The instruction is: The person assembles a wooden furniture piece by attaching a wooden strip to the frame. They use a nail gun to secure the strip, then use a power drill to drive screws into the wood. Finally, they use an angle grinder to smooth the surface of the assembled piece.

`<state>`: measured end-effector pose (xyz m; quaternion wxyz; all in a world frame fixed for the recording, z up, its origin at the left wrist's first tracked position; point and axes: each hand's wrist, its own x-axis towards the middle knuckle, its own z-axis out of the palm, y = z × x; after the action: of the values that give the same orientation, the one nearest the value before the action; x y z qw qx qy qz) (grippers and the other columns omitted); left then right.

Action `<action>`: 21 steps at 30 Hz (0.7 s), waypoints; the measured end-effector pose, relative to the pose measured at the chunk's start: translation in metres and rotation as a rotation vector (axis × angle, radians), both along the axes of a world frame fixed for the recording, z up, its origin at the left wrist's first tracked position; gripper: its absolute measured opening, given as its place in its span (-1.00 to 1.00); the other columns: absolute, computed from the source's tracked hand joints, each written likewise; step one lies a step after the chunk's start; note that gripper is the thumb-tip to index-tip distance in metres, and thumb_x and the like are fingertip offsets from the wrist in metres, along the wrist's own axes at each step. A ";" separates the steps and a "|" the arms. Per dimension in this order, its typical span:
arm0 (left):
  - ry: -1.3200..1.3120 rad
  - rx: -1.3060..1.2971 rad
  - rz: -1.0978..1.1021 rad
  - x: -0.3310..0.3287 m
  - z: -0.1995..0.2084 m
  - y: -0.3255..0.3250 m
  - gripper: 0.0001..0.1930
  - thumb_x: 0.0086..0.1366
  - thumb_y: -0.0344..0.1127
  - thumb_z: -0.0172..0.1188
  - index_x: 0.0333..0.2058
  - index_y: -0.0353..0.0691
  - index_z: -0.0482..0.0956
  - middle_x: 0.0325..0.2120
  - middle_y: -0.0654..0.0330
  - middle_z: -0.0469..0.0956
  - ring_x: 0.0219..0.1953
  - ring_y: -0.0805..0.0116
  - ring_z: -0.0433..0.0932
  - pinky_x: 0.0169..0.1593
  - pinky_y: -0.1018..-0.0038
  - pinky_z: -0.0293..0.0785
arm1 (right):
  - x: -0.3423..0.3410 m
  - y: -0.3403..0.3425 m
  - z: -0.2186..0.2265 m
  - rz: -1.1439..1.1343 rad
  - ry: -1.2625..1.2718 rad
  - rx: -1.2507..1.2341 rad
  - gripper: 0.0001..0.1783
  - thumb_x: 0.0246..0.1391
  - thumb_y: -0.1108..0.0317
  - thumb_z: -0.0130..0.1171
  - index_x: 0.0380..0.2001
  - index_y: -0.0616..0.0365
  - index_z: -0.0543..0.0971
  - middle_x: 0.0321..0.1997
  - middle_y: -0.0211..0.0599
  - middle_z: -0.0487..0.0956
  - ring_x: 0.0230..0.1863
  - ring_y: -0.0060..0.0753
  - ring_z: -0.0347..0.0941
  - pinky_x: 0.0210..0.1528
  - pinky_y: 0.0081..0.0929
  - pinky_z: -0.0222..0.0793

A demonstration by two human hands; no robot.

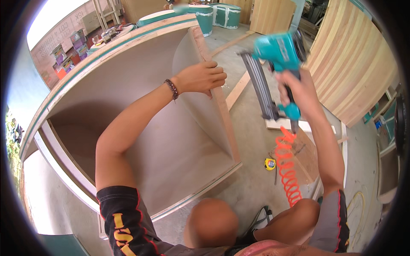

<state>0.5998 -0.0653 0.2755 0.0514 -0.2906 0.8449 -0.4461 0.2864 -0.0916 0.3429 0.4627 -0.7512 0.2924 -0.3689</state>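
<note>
My left hand (200, 77), with a beaded bracelet at the wrist, curls over a wooden strip (225, 123) along the right edge of a large open cabinet carcass (158, 136). The cabinet's inner faces are smooth and grey-brown. Raised to the right of it, my right hand (301, 89) grips a teal and black nail gun (277, 49) by its handle. The gun's long grey magazine slants down beside the fingers, and its nose points left, apart from the wood. From the handle's base hangs an orange coiled air hose (287, 170).
A yellow tape measure (269, 164) lies on the concrete floor near the hose. Wooden boards (305, 147) rest on the floor below my right arm. A striped wooden panel (358, 59) stands at the right. Teal rounded pieces (225, 16) and small boxes (64, 59) are behind the cabinet.
</note>
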 end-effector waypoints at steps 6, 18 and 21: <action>0.065 0.039 -0.070 0.002 -0.003 -0.012 -0.39 -0.02 0.32 0.31 -0.27 -0.11 0.46 -0.22 0.32 0.40 -0.06 0.37 0.38 0.08 0.40 0.36 | 0.073 -0.016 0.037 0.023 0.010 -0.045 -0.67 0.08 0.14 0.21 -0.35 0.24 0.53 -0.66 -0.40 0.41 -0.68 -0.56 0.31 -0.59 -0.48 0.29; 0.050 0.010 -0.122 0.012 -0.010 -0.019 -0.34 -0.10 0.31 0.38 -0.24 -0.12 0.48 -0.21 0.33 0.46 -0.06 0.36 0.43 0.05 0.40 0.38 | 0.119 -0.031 0.037 0.071 -0.005 -0.068 -0.71 0.03 0.16 0.22 -0.43 0.20 0.54 -0.67 -0.38 0.39 -0.67 -0.55 0.30 -0.61 -0.46 0.26; 0.032 -0.035 -0.155 0.014 -0.011 -0.019 -0.33 -0.12 0.30 0.39 -0.22 -0.12 0.49 -0.23 0.33 0.47 -0.05 0.37 0.43 0.06 0.40 0.39 | 0.121 -0.023 0.036 0.070 -0.005 -0.086 -0.70 0.02 0.15 0.23 -0.48 0.20 0.53 -0.69 -0.39 0.38 -0.68 -0.55 0.30 -0.62 -0.45 0.26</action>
<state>0.6134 -0.0844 0.2649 -0.0018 -0.2323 0.8577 -0.4586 0.4079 -0.1146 0.3787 0.4433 -0.7793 0.2487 -0.3665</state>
